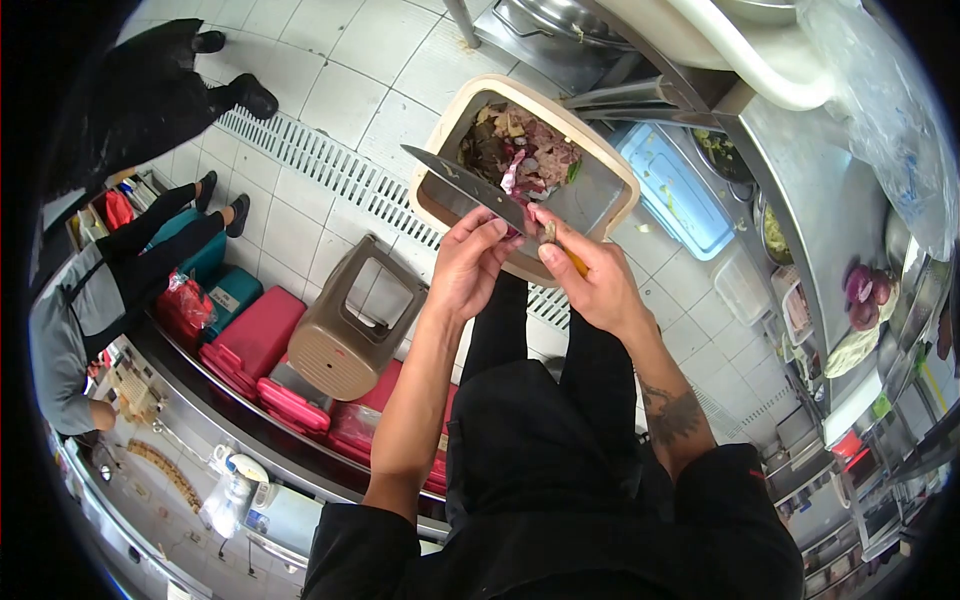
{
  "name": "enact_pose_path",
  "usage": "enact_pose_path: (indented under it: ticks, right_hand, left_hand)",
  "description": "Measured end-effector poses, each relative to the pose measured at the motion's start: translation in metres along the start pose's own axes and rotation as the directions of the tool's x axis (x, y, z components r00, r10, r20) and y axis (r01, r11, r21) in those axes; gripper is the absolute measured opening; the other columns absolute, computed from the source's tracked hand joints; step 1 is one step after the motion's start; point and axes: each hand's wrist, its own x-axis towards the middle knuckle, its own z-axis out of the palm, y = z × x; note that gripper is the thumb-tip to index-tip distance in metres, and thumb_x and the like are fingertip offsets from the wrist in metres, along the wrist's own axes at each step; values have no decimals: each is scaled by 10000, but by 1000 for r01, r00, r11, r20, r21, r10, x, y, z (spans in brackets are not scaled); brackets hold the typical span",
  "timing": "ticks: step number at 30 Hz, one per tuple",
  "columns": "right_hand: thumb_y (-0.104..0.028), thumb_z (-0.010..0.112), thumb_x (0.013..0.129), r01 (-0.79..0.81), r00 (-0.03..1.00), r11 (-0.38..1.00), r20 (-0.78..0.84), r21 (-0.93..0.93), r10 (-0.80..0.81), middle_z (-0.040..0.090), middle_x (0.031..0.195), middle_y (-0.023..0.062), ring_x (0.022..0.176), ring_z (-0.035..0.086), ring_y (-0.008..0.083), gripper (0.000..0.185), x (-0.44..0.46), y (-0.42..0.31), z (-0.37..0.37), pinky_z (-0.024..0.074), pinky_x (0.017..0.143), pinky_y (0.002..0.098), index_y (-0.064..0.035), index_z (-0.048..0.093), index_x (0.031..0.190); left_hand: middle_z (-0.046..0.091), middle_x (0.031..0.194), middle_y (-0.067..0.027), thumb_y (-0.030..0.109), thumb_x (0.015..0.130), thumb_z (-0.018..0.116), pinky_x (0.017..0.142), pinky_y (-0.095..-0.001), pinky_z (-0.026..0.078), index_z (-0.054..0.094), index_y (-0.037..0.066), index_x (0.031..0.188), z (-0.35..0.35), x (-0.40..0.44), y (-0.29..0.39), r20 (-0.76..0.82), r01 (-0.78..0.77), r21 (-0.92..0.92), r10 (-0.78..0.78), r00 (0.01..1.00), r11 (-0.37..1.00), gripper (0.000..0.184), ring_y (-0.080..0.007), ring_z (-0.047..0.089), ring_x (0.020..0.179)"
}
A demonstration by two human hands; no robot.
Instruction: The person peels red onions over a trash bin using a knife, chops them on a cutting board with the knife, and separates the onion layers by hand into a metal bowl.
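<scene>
The person's right hand (598,285) is closed round the yellow handle of a broad knife (462,180), thumb near the base of the blade; the left hand (468,262) pinches a small purple vegetable piece (511,232) between thumb and fingers, right beside the blade; the hands are close together over the near rim of a beige-rimmed bin (487,84), and the blade slants out over its opening to the far left; food scraps (535,150) lie in the far part of the bin, and a strip of purple and white peel (514,172) shows just beyond the blade; a blue tray (680,190) stands close to the right of the bin, then a steel table (800,165) bearing purple onions (864,290) bounds that side; to the left a brown plastic piece (345,345) with a large opening stands near the left forearm, and red containers (255,335) line up past it; bare floor tiles (380,55) and a drain grating (330,168) leave room beyond the bin to the left; two other people are well apart at the far left, one in dark clothes (140,95), one in a grey top (65,330); both forearms reach forward, elbows bent, wrists turned inward.
</scene>
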Motion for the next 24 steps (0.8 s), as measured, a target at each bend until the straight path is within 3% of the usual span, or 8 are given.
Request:
enact_pose_path:
  ticks: [8,10,11,12,14,18,23,24]
  right_hand:
    - [-327,586,980,118,988,991,-112,63,-111,702,1102,186,996,701,333,434,-4,6,-3,532,835,333,-144,573,1373]
    - [-330,589,977,-84,994,996,74,-32,86,701,1099,194,1014,697,331,469,-6,-18,-14,530,839,335,-153,537,1408]
    - [-347,584,977,-51,995,997,77,-55,55,710,969,188,865,714,321,490,-6,-20,-15,533,763,334,-170,514,1429]
    - [-347,584,977,-48,996,997,79,-58,52,710,969,188,865,714,321,490,-5,-22,-17,533,763,334,-170,514,1429]
    - [-354,575,981,-115,985,990,119,-87,125,679,811,174,678,668,302,478,-3,-25,-21,515,670,338,-180,523,1423]
    - [-358,570,983,-70,989,991,123,-116,84,623,698,160,550,582,280,458,1,-20,-28,486,596,349,-195,539,1411]
    - [-308,558,1005,54,997,997,49,57,-56,707,1060,183,951,708,215,445,6,3,-38,516,837,300,-93,543,1394]
    - [-308,558,1005,62,996,997,65,55,-66,707,1060,183,951,708,215,445,7,3,-44,516,837,300,-93,543,1394]
  left_hand:
    - [685,1075,-104,71,950,598,858,-303,550,603,-33,1135,2,0,-2,-31,16,-15,-16,999,1000,212,-169,669,939]
    - [674,1096,-91,114,955,588,870,-303,536,603,-17,1148,4,0,-3,-24,14,33,-14,1000,999,233,-165,653,964]
    - [664,1117,-78,157,961,578,882,-303,523,602,0,1160,4,-1,-3,-23,15,81,-13,1000,997,256,-161,637,990]
    - [664,1117,-78,157,961,578,882,-303,523,602,0,1160,7,-1,-2,-22,12,80,-10,1000,997,256,-161,637,990]
    - [684,1068,-102,70,959,571,870,-304,554,591,-40,1154,14,-1,0,-65,8,-14,-9,998,1000,225,-175,674,953]
    - [675,1096,-112,63,955,572,878,-307,552,584,-52,1175,24,-4,4,-3,-26,0,26,1000,1000,249,-189,673,960]
    - [668,1111,-118,64,951,580,880,-310,553,568,-66,1210,41,-7,0,-26,-35,-26,34,999,999,290,-198,669,967]
    - [668,1111,-118,64,951,580,880,-310,553,568,-66,1210,43,-6,-2,-34,-51,-32,50,998,998,290,-198,669,967]
